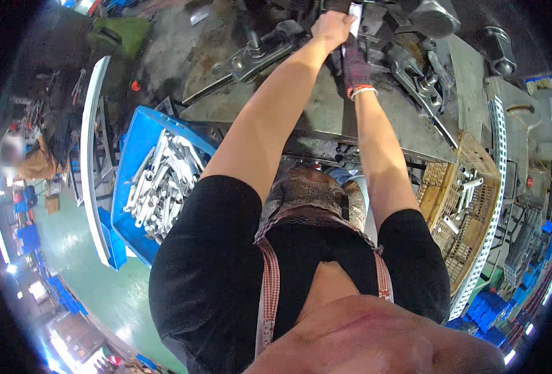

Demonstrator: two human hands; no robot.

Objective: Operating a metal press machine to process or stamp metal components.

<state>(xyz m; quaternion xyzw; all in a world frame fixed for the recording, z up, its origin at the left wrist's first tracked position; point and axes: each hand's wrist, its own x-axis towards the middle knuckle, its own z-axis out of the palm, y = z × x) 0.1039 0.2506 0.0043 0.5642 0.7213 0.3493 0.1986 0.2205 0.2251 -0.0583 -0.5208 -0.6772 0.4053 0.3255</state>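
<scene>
My left hand [333, 28], bare, is closed with its fingers curled against a flat shiny metal piece [355, 17] at the far side of the workbench. Just below it, my right hand [354, 64] wears a dark glove with an orange and white cuff and closes around the near end of the same piece. The glove's fingertips blend into the dark machine parts behind them, and the far end of the piece runs off the top of the view. Clamp-like steel fixtures with bars stand on both sides: one [251, 61] to the left, another [418, 81] to the right.
Left of my arm, a blue bin [121, 209] holds a heap of silvery wrenches [164, 181]. A beige plastic crate [483, 215] with a few wrenches [470, 184] stands at the right. The metal workbench [326, 112] ends in front of my body. A long white rail [92, 162] stands beyond the bin.
</scene>
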